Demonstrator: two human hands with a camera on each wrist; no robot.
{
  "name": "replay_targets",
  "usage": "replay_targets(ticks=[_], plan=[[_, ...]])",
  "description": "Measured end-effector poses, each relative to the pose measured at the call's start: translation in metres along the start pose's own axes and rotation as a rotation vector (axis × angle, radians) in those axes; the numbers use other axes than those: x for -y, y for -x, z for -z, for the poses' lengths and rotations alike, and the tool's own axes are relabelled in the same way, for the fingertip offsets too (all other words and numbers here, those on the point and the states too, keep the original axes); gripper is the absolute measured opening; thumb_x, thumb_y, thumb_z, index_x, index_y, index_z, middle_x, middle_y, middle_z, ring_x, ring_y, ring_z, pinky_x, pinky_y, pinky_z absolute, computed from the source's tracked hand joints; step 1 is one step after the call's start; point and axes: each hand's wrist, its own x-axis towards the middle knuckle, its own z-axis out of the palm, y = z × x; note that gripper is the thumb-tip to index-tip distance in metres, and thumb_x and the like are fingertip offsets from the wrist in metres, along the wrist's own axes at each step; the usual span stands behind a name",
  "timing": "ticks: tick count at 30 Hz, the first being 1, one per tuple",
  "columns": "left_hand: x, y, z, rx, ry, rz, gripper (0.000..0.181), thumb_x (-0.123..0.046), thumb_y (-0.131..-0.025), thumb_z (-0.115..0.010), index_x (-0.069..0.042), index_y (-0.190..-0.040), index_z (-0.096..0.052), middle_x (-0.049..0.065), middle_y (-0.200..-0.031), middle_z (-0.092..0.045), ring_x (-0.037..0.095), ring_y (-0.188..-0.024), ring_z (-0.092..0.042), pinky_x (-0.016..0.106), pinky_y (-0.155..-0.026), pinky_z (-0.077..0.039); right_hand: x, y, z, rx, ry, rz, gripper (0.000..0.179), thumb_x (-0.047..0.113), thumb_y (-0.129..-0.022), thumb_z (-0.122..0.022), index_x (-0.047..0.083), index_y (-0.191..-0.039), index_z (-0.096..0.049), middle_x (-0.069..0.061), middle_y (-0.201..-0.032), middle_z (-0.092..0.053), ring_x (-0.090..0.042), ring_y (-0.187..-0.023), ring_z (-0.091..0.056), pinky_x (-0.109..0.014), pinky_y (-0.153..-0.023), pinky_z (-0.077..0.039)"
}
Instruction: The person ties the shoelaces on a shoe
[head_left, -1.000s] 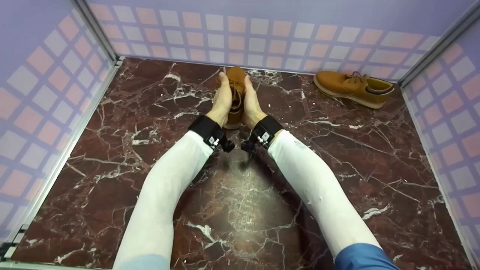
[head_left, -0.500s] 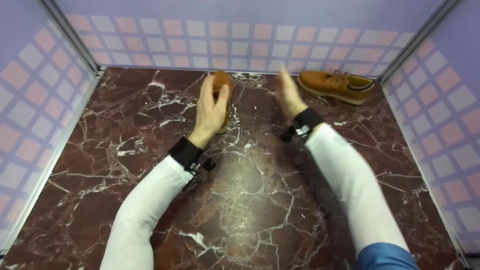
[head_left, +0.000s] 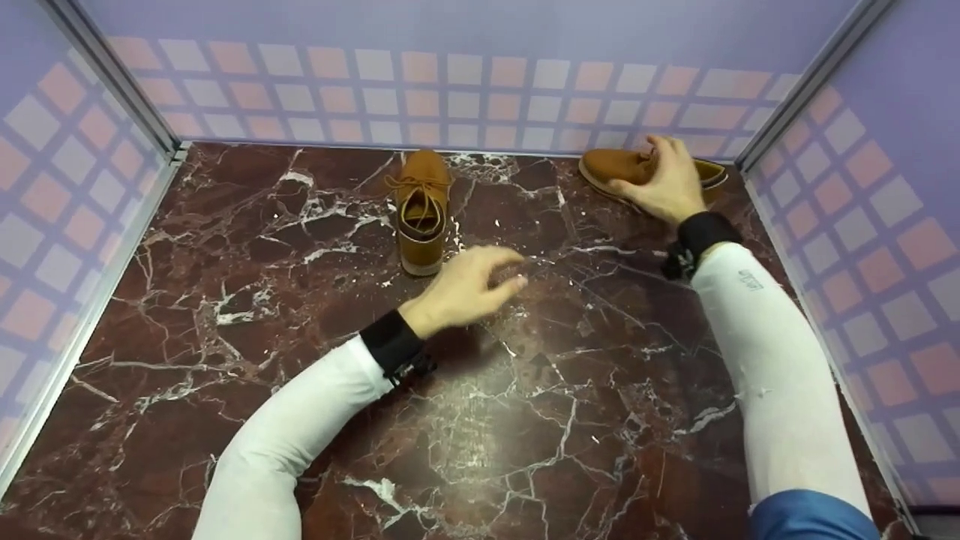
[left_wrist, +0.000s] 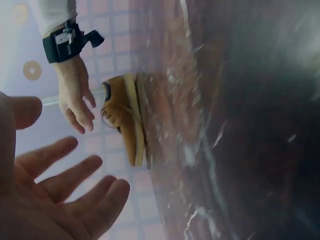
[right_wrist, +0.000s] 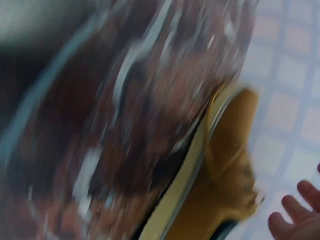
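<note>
First shoe [head_left: 421, 206], now released by both hands, stands upright near the desk's [head_left: 570, 427] back edge, left of centre; the left hand [head_left: 466, 289] hovers near its heel, fingers parted, holding nothing; the right hand [head_left: 670, 182] has swung over the second shoe [head_left: 610, 166] by the back right corner, fingers loosely spread; work seems to have passed to that one.

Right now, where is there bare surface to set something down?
Free: between the left wall and middle shoe; between that and the corner shoe; and nearer, between the white sleeves. Crowded: the far right corner, where the right hand is at the corner shoe, and by the middle shoe's heel, beside the left hand.
</note>
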Motion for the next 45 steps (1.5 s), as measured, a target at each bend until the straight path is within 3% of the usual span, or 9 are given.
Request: replay_targets(ticks=[6,13,20,25,29,39,45], plan=[[-0.003,0.009,-0.006,0.067,-0.015,-0.091,0.047,-0.034,-0.111,-0.067,-0.005,-0.148,-0.068,0.015,-0.153,-0.072,0.033,-0.144,-0.069,0.051,-0.128,-0.053,-0.044,-0.004,0.021,0.008,0.180,-0.024,0.118,0.046,-0.086,-0.094,0.008,-0.176,-0.028,-0.030,-0.184,-0.021,-0.056,-0.169,-0.024,-0.078,-0.140,-0.014],[-0.006,0.006,-0.007,0.071,-0.044,-0.143,0.046,-0.037,-0.111,-0.067,-0.007,-0.145,-0.072,0.013,-0.149,-0.076,0.032,-0.136,-0.075,0.050,-0.120,-0.059,-0.078,0.000,0.041,0.049,0.247,-0.137,0.131,0.058,-0.085,-0.094,0.005,-0.178,-0.019,-0.035,-0.184,-0.012,-0.064,-0.168,-0.017,-0.081,-0.137,-0.011],[0.002,0.007,-0.014,0.112,-0.028,-0.036,0.053,-0.039,-0.110,-0.069,-0.007,-0.153,-0.066,0.016,-0.152,-0.074,0.036,-0.133,-0.075,0.053,-0.117,-0.060,-0.089,0.014,0.028,0.088,0.212,-0.199,0.135,0.057,-0.085,-0.095,0.001,-0.178,-0.014,-0.039,-0.183,-0.008,-0.067,-0.166,-0.013,-0.083,-0.135,-0.016],[0.008,0.009,-0.022,0.099,-0.018,0.054,0.063,-0.040,-0.109,-0.071,-0.006,-0.160,-0.058,0.019,-0.155,-0.071,0.036,-0.127,-0.076,0.054,-0.118,-0.060,-0.109,0.006,0.005,0.106,0.239,-0.208,0.134,0.049,-0.087,-0.094,0.003,-0.179,-0.007,-0.041,-0.180,-0.006,-0.071,-0.163,-0.013,-0.084,-0.130,-0.030],[0.009,0.008,-0.027,0.089,-0.001,0.090,0.067,-0.041,-0.109,-0.070,-0.006,-0.164,-0.054,0.018,-0.162,-0.065,0.037,-0.139,-0.071,0.056,-0.123,-0.056,-0.119,-0.001,-0.001,0.116,0.263,-0.207,0.130,0.040,-0.089,-0.091,0.005,-0.179,-0.005,-0.045,-0.176,-0.005,-0.075,-0.158,-0.015,-0.084,-0.124,-0.037],[0.011,0.003,-0.025,0.069,-0.005,0.095,0.069,-0.040,-0.109,-0.068,-0.006,-0.167,-0.050,0.017,-0.167,-0.061,0.037,-0.149,-0.065,0.054,-0.128,-0.052,-0.103,-0.016,0.005,0.090,0.244,-0.204,0.094,0.029,-0.098,-0.077,-0.001,-0.171,-0.025,-0.043,-0.171,-0.024,-0.072,-0.151,-0.032,-0.085,-0.117,-0.043],[0.011,-0.001,-0.022,0.048,0.008,0.104,0.070,-0.040,-0.108,-0.069,-0.007,-0.167,-0.051,0.015,-0.169,-0.059,0.037,-0.154,-0.061,0.054,-0.132,-0.048,-0.103,-0.023,0.007,0.038,0.267,-0.166,0.090,0.029,-0.090,-0.084,-0.008,-0.159,-0.040,-0.043,-0.161,-0.042,-0.070,-0.143,-0.046,-0.082,-0.116,-0.047]])
